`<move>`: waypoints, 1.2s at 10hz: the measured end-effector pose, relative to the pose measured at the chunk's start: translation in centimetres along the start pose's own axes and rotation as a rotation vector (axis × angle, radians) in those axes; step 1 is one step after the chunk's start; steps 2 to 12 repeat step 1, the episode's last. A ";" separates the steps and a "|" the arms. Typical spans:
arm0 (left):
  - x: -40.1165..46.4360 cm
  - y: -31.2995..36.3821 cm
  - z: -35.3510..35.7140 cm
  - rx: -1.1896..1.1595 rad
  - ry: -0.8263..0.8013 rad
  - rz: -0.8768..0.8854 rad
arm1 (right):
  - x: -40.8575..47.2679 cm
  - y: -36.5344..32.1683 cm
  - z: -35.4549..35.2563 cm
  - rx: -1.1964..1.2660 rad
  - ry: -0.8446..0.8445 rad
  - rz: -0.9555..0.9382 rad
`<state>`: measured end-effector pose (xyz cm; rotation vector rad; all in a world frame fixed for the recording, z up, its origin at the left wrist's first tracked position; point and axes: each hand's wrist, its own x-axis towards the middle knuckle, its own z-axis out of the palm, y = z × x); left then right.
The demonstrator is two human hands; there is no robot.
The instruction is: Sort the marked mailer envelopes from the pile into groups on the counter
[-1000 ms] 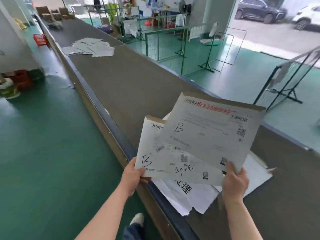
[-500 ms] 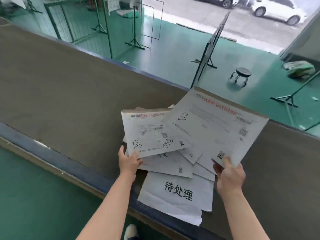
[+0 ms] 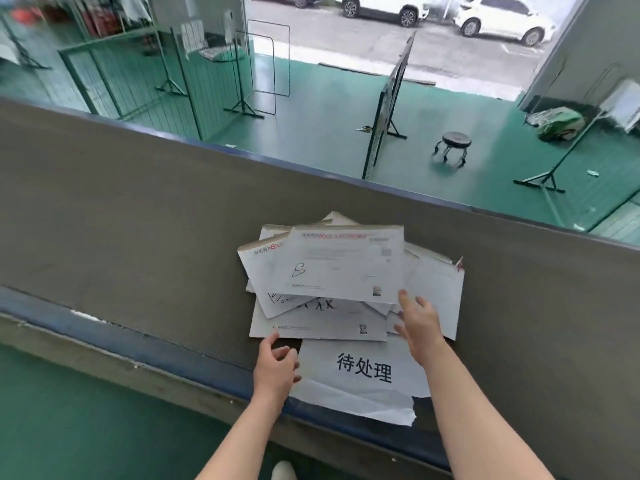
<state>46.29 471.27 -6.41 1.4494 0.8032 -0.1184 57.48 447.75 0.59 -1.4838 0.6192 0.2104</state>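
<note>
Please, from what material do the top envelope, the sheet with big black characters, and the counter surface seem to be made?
Top envelope: probably matte paper or thin card; brown edge, flat printed face. Sheet with characters: thin white paper; its near edge is torn and creased. Counter: dull grey-brown covering, maybe felt or rubber; no shine visible.

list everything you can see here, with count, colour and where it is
white paper mailer envelopes: several, exact count unclear, overlapping pile, counter middle
white paper sheet printed with black characters: one, under pile, overhanging near edge
grey-brown felt-topped counter: one, across the frame
black round wheeled stool: one, green floor beyond counter
green wire-mesh panels: several, far left
white cars: two, outside, top
left hand: open, at pile's near-left corner
right hand: open, fingers at top envelope's near-right corner
</note>
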 end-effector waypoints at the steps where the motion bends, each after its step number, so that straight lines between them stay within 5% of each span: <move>1: -2.6 -0.5 -0.4 0.058 -0.042 0.039 | -3.9 2.4 -3.1 -0.227 0.021 -0.064; 12: -2.6 -0.5 -0.4 0.058 -0.042 0.039 | -3.9 2.4 -3.1 -0.227 0.021 -0.064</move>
